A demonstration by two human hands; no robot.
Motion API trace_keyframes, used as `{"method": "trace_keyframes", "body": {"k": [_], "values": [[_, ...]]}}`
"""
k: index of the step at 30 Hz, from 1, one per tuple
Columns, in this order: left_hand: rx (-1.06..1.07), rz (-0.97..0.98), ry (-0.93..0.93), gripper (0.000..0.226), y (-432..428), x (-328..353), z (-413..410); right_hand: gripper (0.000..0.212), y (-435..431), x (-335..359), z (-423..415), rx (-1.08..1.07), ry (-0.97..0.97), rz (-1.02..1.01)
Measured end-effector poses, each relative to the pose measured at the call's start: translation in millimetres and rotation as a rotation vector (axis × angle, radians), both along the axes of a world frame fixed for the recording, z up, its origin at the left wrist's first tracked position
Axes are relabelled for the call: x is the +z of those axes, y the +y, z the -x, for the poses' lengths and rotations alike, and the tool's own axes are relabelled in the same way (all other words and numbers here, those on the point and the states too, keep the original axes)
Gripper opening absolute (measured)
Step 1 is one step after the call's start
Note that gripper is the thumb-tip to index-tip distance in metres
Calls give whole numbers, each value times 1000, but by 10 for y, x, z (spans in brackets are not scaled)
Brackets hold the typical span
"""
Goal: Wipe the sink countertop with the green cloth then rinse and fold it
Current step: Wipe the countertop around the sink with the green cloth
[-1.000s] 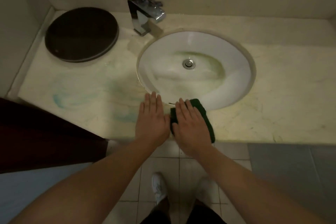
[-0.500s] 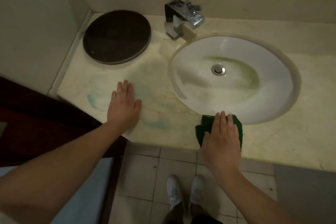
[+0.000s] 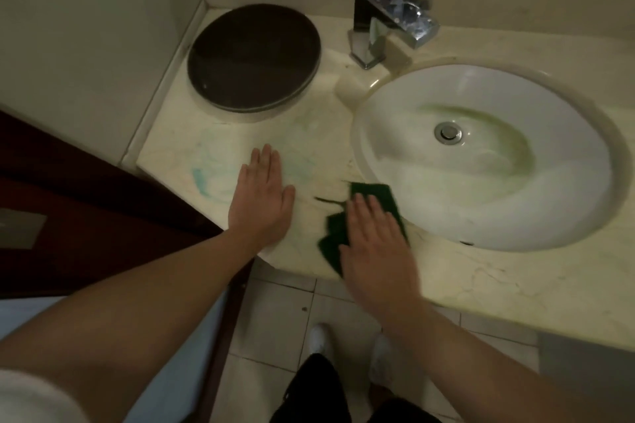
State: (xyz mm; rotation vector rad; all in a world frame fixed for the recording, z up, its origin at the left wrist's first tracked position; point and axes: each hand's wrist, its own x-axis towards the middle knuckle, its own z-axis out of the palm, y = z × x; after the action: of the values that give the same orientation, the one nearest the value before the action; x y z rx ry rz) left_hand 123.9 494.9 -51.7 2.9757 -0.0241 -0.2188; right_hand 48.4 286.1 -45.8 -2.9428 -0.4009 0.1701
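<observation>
1. Right hand (image 3: 374, 247) presses flat, fingers spread, on the green cloth (image 3: 331, 240) at the countertop (image 3: 481, 278) front edge
2. Left hand (image 3: 261, 203) rests flat beside, empty
3. Sweep with even pressure towards the bluish stains (image 3: 202, 178)

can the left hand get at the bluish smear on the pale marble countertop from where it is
Probably yes: the left hand lies flat on the pale marble countertop right beside the bluish smear, with nothing between them.

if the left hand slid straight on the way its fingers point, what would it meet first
Probably the round dark lid. The left hand lies flat on the countertop, fingers pointing toward the back wall. Only bare, blue-green smeared marble lies between, though the line may just graze the lid's right-hand part.
</observation>
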Motion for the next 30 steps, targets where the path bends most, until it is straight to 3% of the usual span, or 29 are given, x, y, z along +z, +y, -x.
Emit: {"method": "trace_keyframes", "body": {"k": [3, 8, 13, 16, 18, 20, 22, 26, 30], "values": [[2, 2, -1, 69, 10, 21, 15, 64, -225, -5, 111, -139, 11, 79], [-49, 73, 38, 71, 132, 7, -23, 67, 174, -13, -103, -366, 15, 61], [-92, 219, 63, 67, 292, 123, -127, 66, 729, 6, -568, -318, 9, 37], [-96, 330, -22, 64, 216, 291, -150, 62, 789, 109, -634, -240, 24, -119], [-187, 380, -96, 63, 1, 385, -114, 58, 592, 201, -562, -336, -10, -290], [-330, 358, -85, 64, -333, 385, -28, 58, 280, 193, -431, -547, -82, -337], [-422, 272, 40, 69, -667, 290, 85, 57, 41, 94, -308, -675, -59, -289], [-412, 153, 50, 74, -915, 85, -28, 52, 73, -103, -242, -578, -50, -133], [-379, 119, 16, 74, -873, 105, -697, 52, 116, -125, -260, -512, -76, -75]]}}
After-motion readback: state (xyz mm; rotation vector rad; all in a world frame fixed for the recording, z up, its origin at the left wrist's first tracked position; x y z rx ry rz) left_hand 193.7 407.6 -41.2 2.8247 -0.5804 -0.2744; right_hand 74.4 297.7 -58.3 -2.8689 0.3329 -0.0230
